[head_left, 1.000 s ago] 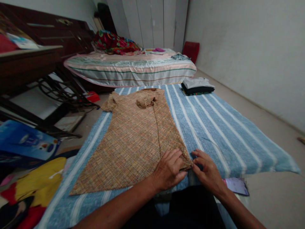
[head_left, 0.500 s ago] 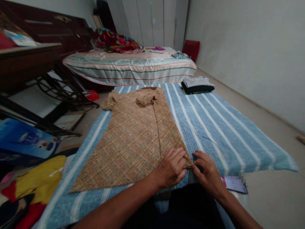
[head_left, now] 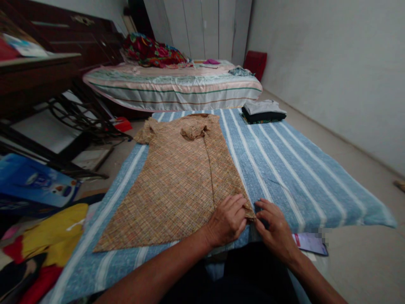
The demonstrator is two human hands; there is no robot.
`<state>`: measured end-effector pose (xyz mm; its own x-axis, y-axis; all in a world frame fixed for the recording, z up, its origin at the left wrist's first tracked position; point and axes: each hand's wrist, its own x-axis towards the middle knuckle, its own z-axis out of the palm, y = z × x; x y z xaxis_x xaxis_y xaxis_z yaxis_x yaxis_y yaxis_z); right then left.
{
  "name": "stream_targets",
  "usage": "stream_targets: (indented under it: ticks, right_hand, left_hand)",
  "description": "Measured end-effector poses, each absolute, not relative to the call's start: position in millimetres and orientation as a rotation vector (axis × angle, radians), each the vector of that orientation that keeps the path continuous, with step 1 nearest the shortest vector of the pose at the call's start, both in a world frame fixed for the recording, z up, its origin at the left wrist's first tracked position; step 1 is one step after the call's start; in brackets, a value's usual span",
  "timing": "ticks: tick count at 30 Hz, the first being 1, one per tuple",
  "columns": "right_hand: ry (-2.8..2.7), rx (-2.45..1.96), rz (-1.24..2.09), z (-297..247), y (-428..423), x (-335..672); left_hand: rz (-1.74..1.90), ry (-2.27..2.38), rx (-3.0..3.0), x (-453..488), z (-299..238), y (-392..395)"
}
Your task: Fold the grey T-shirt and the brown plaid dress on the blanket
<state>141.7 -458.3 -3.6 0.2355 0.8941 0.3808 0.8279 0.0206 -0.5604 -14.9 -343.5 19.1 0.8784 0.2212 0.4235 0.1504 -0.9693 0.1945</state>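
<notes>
Brown and checked, the garment (head_left: 177,181) is lying spread on the blue striped sheet (head_left: 303,181), the right hand (head_left: 274,226) pinching its near right corner, the left hand (head_left: 228,219) resting beside that, its grip unclear.

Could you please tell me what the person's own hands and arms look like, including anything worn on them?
Both the left hand and the right hand are ungloved, with no ring or watch visible. The visible forearms are sleeveless. Dark clothing shows between them.
</notes>
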Motion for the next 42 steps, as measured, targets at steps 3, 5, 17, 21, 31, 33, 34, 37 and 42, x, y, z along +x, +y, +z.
stream_targets:
  ticks: [3, 5, 17, 21, 31, 33, 34, 37, 42]
  right_hand:
    - [-1.582, -1.802, 0.124, -4.3, -458.6, 141.5]
    - [-1.585, -1.802, 0.121, -6.4, -460.6, 142.9]
    - [-1.699, -1.713, -0.011, -10.8, -468.6, 145.3]
    - [-1.843, -1.677, -0.100, -9.5, -463.4, 146.3]
    - [-1.929, -1.657, -0.223, -9.0, -455.3, 143.8]
    - [-1.908, -1.699, -0.241, -10.0, -455.2, 139.8]
    - [-1.895, -1.724, -0.255, -10.5, -455.0, 137.9]
    - [-1.866, -1.788, -0.299, -11.2, -453.7, 133.6]
    - [-1.852, -1.800, -0.346, -10.4, -451.8, 130.5]
  left_hand:
    - [0.674, 0.295, 2.873, -15.2, 16.1, -343.1]
    - [0.663, 0.284, 2.868, -16.1, 14.8, -342.9]
    - [0.592, 0.273, 2.890, -21.9, 15.3, -346.1]
    - [0.544, 0.294, 2.866, -24.5, 15.5, -347.4]
    - [0.643, 0.316, 2.829, -29.0, 14.5, -348.6]
    - [0.650, 0.294, 2.819, -30.2, 15.8, -347.7]
    - [0.649, 0.284, 2.813, -31.0, 16.6, -347.0]
    - [0.627, 0.254, 2.784, -34.3, 19.4, -343.1]
    - [0.579, 0.215, 2.745, -45.4, 27.2, -333.9]
